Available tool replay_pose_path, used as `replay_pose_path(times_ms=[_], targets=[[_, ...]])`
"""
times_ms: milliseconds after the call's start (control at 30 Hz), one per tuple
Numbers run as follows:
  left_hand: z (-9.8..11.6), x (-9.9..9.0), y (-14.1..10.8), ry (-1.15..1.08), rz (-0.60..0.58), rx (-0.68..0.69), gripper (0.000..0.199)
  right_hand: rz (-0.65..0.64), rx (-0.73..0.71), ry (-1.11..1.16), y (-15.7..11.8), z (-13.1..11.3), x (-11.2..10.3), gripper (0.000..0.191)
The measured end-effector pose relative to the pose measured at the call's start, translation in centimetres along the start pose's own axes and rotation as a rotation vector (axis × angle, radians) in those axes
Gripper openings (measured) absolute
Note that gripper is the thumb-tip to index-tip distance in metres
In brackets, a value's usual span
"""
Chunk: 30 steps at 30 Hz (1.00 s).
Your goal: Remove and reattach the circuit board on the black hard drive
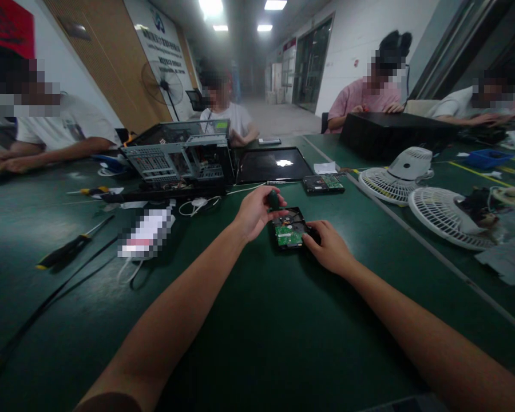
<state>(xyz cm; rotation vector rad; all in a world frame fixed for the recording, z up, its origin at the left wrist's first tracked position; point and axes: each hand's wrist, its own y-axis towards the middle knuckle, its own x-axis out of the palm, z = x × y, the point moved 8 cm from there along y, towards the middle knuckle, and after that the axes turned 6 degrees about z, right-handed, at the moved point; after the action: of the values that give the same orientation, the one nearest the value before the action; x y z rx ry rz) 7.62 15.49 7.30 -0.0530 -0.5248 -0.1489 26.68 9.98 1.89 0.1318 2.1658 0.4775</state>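
Note:
In front of me on the green table lies a hard drive [289, 234], its green circuit board facing up. My left hand [260, 212] is closed around a small dark handle [273, 199], probably a screwdriver's, above the drive's far edge. Its tip is hidden. Fingers of my right hand [328, 246] grip the drive's right side, thumb at the near corner. A second hard drive [324, 183] lies farther back.
An opened computer case [180, 163] and a dark panel [274, 164] stand behind. To the left are a phone [148, 232] and a screwdriver [66, 250]. White fan parts [444, 217] lie right. Several people sit around the table, one behind a black case [395, 134].

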Motion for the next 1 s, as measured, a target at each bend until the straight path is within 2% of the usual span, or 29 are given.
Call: replay_pose_path(times_ms=[233,400,567,800,1000], targets=[[-0.2,0.7,-0.2,0.066,-0.076,0.055,0.03,-0.003,0.003,0.005,0.0,0.0,0.1,0.041],[-0.1,1.1,-0.6,0.157,-0.117,0.09,0.031,-0.002,-0.007,0.01,0.0,0.2,0.2,0.042],[0.3,1.4,-1.0,0.222,-0.114,0.13,0.028,-0.008,-0.011,-0.003,0.0,-0.1,0.0,0.042],[0.3,1.5,-1.0,0.218,-0.077,0.111,0.021,0.0,-0.003,0.009,-0.1,-0.4,-0.2,0.039],[1.2,0.8,-0.7,0.307,-0.029,0.194,0.019,-0.005,-0.005,0.004,-0.1,-0.1,0.0,0.04]])
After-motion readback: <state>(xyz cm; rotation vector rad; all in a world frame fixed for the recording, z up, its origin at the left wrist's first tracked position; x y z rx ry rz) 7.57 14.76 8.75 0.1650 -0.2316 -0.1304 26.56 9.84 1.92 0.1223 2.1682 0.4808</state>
